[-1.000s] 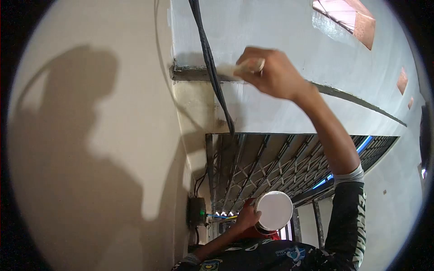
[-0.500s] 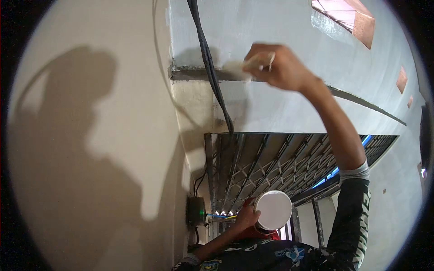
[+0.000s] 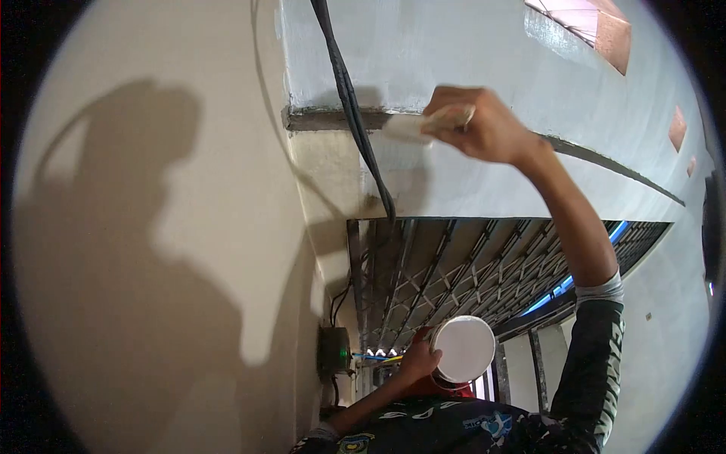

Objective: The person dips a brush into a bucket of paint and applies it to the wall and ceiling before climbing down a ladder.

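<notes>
My right hand (image 3: 480, 125) is closed around the handle of a paintbrush (image 3: 408, 129), raised against the wall. The brush's pale bristles are blurred and lie over the lower edge of a dark horizontal groove (image 3: 318, 121). Low in the view, my left hand (image 3: 420, 359) grips the side of a round bucket (image 3: 464, 349) with white paint in it. The bucket is held near my chest, its open top facing me. White paint (image 3: 363, 45) coats the wall above the groove, while a cream patch (image 3: 325, 163) shows below it at the left.
Black cables (image 3: 349, 102) hang across the groove, left of the brush. A folding metal grille (image 3: 454, 272) spans the opening below. At the left stands a beige wall (image 3: 219, 189) with my shadow on it. A dark box (image 3: 334, 350) with a green light is fixed low beside it.
My right hand and the brush have moved slightly down and to the right. The whole view has shifted a little, and the bucket appears slightly higher and further right.
</notes>
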